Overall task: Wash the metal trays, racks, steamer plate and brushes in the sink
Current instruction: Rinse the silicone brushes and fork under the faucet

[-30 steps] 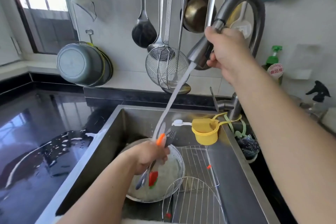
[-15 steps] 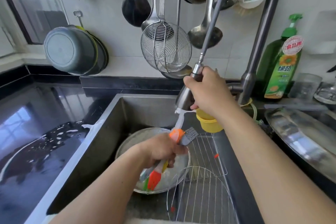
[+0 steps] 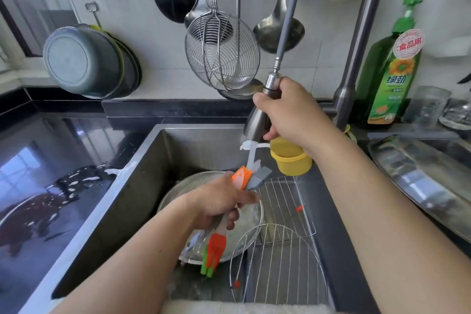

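Left hand [image 3: 219, 201] grasps brushes [image 3: 244, 181] under the stream; right hand [image 3: 293, 112] fingers clench spray head [image 3: 260, 120]; steamer plate [image 3: 178, 191] and racks [image 3: 283, 211] lie in sink [image 3: 142, 176], apparently unrinsed.

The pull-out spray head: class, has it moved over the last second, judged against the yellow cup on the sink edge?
Yes. The spray head has come down toward the yellow cup, closer to the brushes.

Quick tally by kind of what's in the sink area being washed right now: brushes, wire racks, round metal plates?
Brushes in the left hand: at least 3 (orange, grey, green)
Wire racks: 2, rectangular and round
Round metal plate: 1
Total: 6
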`<state>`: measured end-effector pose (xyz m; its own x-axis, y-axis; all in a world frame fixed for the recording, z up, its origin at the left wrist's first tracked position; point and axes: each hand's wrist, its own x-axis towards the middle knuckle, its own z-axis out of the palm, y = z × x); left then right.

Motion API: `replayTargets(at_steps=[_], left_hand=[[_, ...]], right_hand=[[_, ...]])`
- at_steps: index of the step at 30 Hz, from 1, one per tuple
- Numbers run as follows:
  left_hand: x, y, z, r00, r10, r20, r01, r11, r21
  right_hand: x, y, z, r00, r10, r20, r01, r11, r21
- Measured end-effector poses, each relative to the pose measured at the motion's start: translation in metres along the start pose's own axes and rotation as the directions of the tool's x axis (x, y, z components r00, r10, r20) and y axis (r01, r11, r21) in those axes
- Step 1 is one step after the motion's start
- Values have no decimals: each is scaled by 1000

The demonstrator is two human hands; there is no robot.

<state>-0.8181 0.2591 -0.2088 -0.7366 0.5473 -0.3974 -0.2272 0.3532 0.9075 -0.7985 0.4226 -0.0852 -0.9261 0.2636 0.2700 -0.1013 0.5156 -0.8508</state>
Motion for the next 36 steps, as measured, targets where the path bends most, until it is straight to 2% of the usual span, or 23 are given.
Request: replayTargets(at_steps=[3,7,11,16,20,25,29,33,36], left_hand=[[3,2,-2,989,98,-108,-107,991,-81],[6,-1,-4,976,163,-142,-164,986,7],[8,-2,-6,972,147,-184,-154,988,-23],[8,0,-4,982,76,-174,-105,981,-162],[7,-1,-4,982,127,-140,-141,985,-102],[4,-2,-7,974,215,-75,-222,969,-109],[3,-1,-8,976,214,-32,-216,971,-98],[2,0,-5,968,248,-19,-248,954,-168],[5,0,-5,964,262,-42,-265,942,-205]], right_hand=[[-1,-1,-2,1000,-11,12,11,1000,-17],[-1,1,-2,996,0,91,-7,997,71],[1,4,-9,999,15,31,-12,995,-97],[1,4,-11,996,13,83,-9,999,-52],[1,4,-10,996,4,87,-4,1000,-6],[1,4,-10,996,16,85,-12,999,-40],[2,5,-7,997,16,71,-13,999,-44],[3,7,-8,999,23,42,-20,997,-76],[2,4,-10,996,41,82,-36,998,-60]])
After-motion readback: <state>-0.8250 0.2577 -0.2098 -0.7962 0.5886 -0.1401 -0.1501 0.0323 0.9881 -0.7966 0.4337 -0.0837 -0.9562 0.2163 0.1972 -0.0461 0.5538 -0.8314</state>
